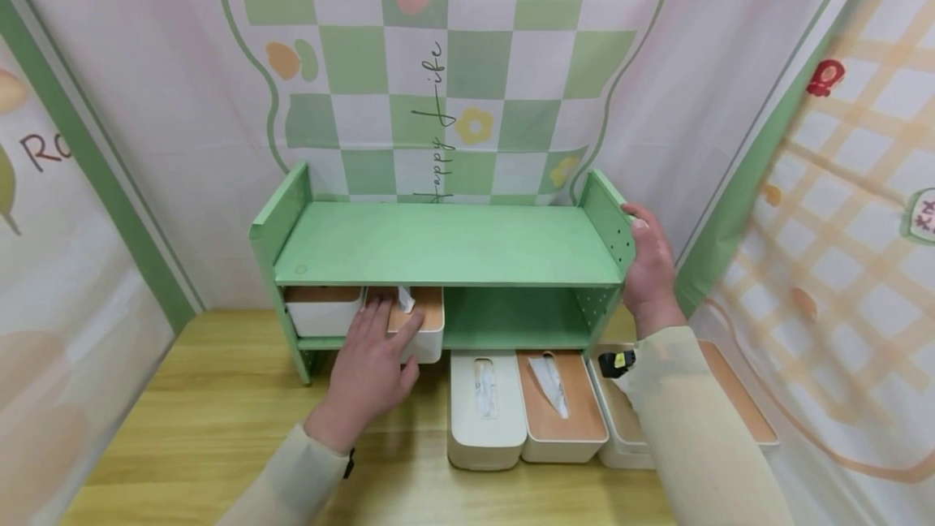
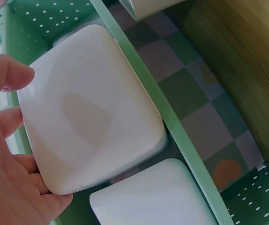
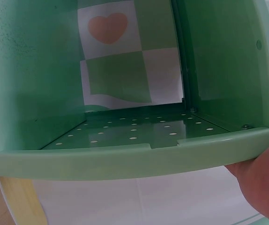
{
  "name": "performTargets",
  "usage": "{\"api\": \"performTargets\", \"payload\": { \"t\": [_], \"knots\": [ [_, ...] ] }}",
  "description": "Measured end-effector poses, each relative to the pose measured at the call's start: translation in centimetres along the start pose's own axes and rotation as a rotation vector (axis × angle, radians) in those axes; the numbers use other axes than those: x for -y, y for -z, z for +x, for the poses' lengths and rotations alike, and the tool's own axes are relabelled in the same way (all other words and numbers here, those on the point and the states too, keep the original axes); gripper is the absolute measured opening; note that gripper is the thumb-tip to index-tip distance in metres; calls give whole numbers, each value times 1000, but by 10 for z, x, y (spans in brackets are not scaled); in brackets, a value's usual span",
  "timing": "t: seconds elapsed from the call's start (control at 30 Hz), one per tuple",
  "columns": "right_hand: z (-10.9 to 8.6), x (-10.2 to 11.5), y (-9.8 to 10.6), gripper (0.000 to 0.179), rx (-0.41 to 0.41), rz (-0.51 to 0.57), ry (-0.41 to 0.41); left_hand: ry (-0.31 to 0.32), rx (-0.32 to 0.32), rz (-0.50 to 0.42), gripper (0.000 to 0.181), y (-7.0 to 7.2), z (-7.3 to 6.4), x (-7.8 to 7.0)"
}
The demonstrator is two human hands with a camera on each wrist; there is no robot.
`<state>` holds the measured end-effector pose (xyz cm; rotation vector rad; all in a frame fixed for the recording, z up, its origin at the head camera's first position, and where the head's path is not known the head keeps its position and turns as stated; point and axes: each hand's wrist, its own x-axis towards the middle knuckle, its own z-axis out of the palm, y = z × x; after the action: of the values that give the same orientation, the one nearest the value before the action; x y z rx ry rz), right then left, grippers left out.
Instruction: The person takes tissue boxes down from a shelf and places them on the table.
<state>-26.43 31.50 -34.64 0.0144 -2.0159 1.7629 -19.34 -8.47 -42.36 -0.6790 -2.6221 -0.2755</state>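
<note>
A green two-tier shelf (image 1: 453,243) stands on the wooden table. My left hand (image 1: 376,360) rests its fairly straight fingers on the wood-coloured lid of a white tissue box (image 1: 431,345) in the lower tier. That box juts slightly past the shelf's front edge, a tissue poking from its slot. In the left wrist view, the hand lies along one edge of the box's white end (image 2: 87,108). Beside it, further left, sits another white box (image 1: 326,317) with a wood-coloured lid. My right hand (image 1: 652,270) grips the shelf's right side panel (image 1: 609,226); its fingers are partly hidden behind the panel.
On the table in front of the shelf's right half stand an all-white tissue box (image 1: 487,420), a wood-lidded one (image 1: 566,420) and more boxes partly covered by my right sleeve (image 1: 701,420). A patterned curtain (image 1: 482,63) hangs behind. The shelf's side panel (image 3: 134,161) has small holes.
</note>
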Motion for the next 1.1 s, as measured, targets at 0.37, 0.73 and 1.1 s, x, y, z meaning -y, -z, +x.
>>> {"api": "performTargets", "payload": {
  "t": [0.37, 0.73, 1.1],
  "knots": [
    [1, -3, 1, 46, 0, -7, -21, 8, 17, -1, 59, 0, -1, -1],
    [-1, -2, 0, 50, 0, -79, -18, 5, 14, -1, 59, 1, -3, -1],
    [-2, 2, -1, 48, 5, -33, -22, -12, -10, 1, 59, 1, -5, 0]
  ]
}}
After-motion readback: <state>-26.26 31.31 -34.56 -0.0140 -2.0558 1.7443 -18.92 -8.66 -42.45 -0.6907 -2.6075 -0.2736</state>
